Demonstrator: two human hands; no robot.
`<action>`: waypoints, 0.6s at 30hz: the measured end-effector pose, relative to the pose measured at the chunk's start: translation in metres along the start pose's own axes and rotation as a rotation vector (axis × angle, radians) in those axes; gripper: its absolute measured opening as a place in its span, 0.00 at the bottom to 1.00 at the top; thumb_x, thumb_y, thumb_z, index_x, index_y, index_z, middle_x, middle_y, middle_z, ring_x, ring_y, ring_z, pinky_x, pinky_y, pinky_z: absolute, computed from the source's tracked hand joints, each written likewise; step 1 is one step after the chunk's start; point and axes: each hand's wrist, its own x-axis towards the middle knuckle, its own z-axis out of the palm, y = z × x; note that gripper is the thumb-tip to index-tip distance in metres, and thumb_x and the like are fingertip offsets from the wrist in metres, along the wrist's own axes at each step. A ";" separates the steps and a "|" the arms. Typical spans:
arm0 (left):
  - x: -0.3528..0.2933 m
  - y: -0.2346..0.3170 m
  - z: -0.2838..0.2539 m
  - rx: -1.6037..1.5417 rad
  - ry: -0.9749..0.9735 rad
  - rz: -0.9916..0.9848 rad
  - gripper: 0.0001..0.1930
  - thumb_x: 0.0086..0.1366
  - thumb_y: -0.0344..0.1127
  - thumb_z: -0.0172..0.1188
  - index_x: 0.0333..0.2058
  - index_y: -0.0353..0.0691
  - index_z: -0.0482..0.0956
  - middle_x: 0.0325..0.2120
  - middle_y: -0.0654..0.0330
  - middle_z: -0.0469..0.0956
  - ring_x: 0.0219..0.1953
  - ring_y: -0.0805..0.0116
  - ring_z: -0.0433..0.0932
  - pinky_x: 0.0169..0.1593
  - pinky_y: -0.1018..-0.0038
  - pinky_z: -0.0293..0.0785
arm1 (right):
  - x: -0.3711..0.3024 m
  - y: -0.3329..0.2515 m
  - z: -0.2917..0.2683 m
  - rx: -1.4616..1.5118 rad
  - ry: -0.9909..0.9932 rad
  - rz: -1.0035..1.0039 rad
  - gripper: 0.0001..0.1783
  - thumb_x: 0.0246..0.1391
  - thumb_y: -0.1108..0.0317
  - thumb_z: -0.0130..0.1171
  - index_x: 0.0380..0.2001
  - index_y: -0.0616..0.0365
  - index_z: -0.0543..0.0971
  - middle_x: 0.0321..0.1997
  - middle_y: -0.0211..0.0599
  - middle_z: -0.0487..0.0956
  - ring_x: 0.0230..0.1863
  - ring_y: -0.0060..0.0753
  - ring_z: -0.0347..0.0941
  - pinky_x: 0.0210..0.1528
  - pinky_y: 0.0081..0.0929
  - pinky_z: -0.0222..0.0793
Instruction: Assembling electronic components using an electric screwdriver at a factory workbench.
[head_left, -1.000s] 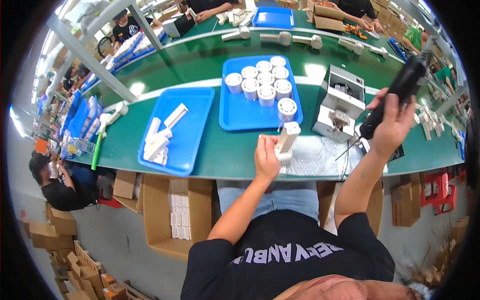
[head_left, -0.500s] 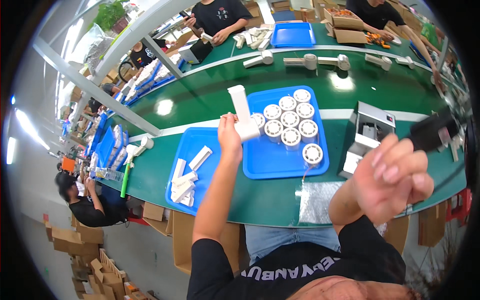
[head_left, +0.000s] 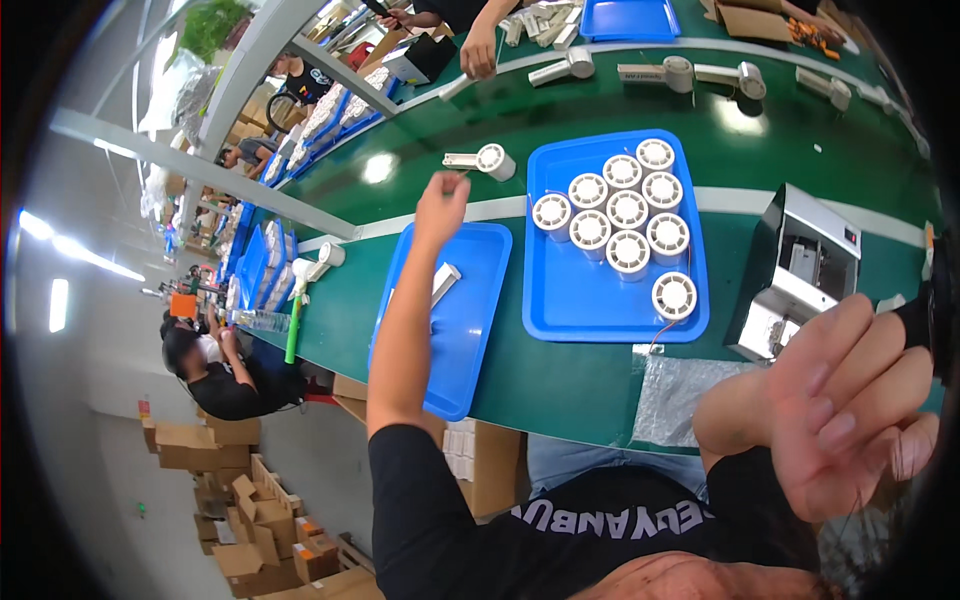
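Note:
My left hand (head_left: 443,205) is over the far edge of the left blue tray (head_left: 482,330), its fingers curled in with nothing visible in them. Just beyond it, a white handheld fan (head_left: 492,161) with a round head lies on the green work surface. White fan handle pieces (head_left: 446,284) sit in that tray, partly hidden by my forearm. My right hand (head_left: 850,410) is raised close to the camera, fingers bent round a black cylindrical tool (head_left: 925,320) that shows only in part. Several round white fan heads (head_left: 627,209) stand upright in the right blue tray (head_left: 545,315).
A grey machine (head_left: 800,265) stands right of the trays. Bubble wrap (head_left: 680,400) lies at the near edge. More white fans (head_left: 655,75) line the far side. A co-worker's hand (head_left: 480,52) reaches in there. A green-handled fan (head_left: 296,310) and bottle (head_left: 262,320) are left.
My left hand has let go of the white fan, which now lies on the green surface. My right hand has moved lower and rightward with the black tool. The view has shifted.

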 end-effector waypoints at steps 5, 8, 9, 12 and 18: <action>-0.089 -0.034 -0.044 0.840 -0.273 -0.053 0.21 0.56 0.46 0.67 0.45 0.43 0.79 0.41 0.53 0.81 0.46 0.51 0.80 0.47 0.57 0.77 | 0.012 -0.004 -0.022 -0.041 -0.074 0.122 0.07 0.56 0.64 0.51 0.27 0.49 0.65 0.29 0.27 0.66 0.28 0.22 0.58 0.32 0.24 0.50; -0.107 -0.044 -0.048 0.811 -0.121 0.018 0.20 0.55 0.44 0.67 0.44 0.42 0.79 0.41 0.53 0.82 0.45 0.52 0.80 0.46 0.59 0.77 | 0.025 -0.004 -0.006 -0.065 -0.364 0.209 0.14 0.56 0.72 0.56 0.46 0.55 0.72 0.35 0.38 0.72 0.32 0.28 0.65 0.32 0.24 0.63; -0.108 -0.043 -0.047 0.808 -0.119 0.027 0.20 0.55 0.44 0.67 0.44 0.42 0.79 0.41 0.53 0.82 0.45 0.52 0.80 0.46 0.59 0.77 | 0.024 -0.004 0.011 -0.005 -0.324 0.188 0.16 0.55 0.73 0.60 0.48 0.56 0.73 0.37 0.39 0.73 0.33 0.29 0.67 0.32 0.24 0.67; -0.119 -0.011 -0.048 0.485 0.126 0.260 0.17 0.56 0.36 0.69 0.43 0.38 0.78 0.39 0.55 0.82 0.38 0.57 0.82 0.42 0.67 0.78 | 0.019 -0.015 0.019 0.103 -0.374 0.248 0.15 0.54 0.71 0.62 0.45 0.54 0.74 0.37 0.40 0.74 0.34 0.30 0.68 0.33 0.26 0.69; -0.153 0.127 -0.020 -0.308 0.031 0.403 0.17 0.59 0.27 0.67 0.47 0.34 0.75 0.40 0.58 0.82 0.40 0.70 0.81 0.47 0.73 0.77 | 0.028 -0.055 0.029 0.352 -0.483 0.401 0.14 0.48 0.65 0.71 0.37 0.49 0.78 0.38 0.43 0.77 0.39 0.33 0.72 0.37 0.31 0.74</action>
